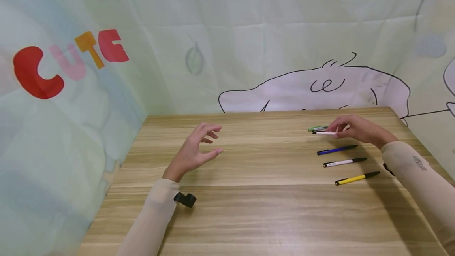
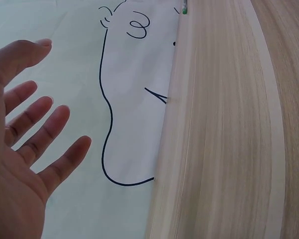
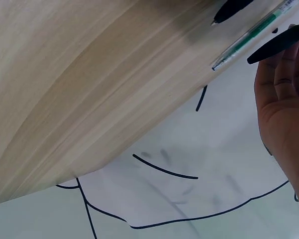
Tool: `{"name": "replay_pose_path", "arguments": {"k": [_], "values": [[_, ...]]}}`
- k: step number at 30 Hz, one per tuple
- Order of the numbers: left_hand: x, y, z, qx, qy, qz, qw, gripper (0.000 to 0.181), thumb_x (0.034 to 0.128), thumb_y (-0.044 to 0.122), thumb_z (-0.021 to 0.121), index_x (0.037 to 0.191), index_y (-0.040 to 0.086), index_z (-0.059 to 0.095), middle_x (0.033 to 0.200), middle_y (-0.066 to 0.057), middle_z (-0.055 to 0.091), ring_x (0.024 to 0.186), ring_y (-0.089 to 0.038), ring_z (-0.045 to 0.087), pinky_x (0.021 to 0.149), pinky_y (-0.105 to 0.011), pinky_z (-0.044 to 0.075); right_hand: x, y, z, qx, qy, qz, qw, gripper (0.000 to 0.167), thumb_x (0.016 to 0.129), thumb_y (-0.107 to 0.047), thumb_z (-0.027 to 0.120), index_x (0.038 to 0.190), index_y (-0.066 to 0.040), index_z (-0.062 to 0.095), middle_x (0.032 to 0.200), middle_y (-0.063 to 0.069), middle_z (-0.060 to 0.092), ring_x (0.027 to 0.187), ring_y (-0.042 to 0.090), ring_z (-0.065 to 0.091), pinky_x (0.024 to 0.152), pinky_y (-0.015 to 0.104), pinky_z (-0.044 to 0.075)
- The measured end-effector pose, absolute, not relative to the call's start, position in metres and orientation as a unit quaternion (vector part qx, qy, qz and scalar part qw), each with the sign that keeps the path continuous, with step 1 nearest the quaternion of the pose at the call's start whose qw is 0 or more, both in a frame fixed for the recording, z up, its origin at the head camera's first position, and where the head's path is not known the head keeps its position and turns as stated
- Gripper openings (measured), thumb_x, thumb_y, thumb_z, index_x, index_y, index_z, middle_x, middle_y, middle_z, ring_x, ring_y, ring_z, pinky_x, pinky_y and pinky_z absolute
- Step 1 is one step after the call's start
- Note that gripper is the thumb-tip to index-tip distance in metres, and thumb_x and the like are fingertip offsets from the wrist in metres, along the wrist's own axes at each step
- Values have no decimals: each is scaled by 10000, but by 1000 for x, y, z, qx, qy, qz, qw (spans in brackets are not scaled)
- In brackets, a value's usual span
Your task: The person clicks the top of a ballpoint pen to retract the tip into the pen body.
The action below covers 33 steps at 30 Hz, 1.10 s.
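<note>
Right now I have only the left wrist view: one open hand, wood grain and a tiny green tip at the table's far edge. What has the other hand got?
Observer: In the head view, the right hand has a white-barrelled pen in its grip.
Operator: My picture misses that side. Anything lying nearer the person than that?
Observer: Yes, a row of three on the table: a blue pen, then a second white pen, then a yellow pen nearest.
Operator: And the held one, can you see its other end past the fingers?
Observer: Yes, the right wrist view shows its tapered black end sticking out beyond the hand.
</note>
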State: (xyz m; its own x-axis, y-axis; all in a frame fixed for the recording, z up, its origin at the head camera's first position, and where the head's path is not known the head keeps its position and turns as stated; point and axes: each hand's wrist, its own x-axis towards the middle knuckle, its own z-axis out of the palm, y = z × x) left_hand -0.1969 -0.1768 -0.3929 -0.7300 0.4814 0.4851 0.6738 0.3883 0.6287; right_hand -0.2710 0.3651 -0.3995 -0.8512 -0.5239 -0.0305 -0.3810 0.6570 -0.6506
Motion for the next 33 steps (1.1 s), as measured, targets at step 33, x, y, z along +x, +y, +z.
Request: {"name": "replay_pose_path", "arguments": {"k": [33], "values": [[-198,-176,-394,-352,-826,-427,109,639,849,109,834,1418,156,548,1312,-123,562,1102,-235,596,893,-450,593,-276,367,-418,-246,924,-270,116,202,937,-56,716,1087,-169,789,1026,-14,696,917,121,600,780,233,523]]}}
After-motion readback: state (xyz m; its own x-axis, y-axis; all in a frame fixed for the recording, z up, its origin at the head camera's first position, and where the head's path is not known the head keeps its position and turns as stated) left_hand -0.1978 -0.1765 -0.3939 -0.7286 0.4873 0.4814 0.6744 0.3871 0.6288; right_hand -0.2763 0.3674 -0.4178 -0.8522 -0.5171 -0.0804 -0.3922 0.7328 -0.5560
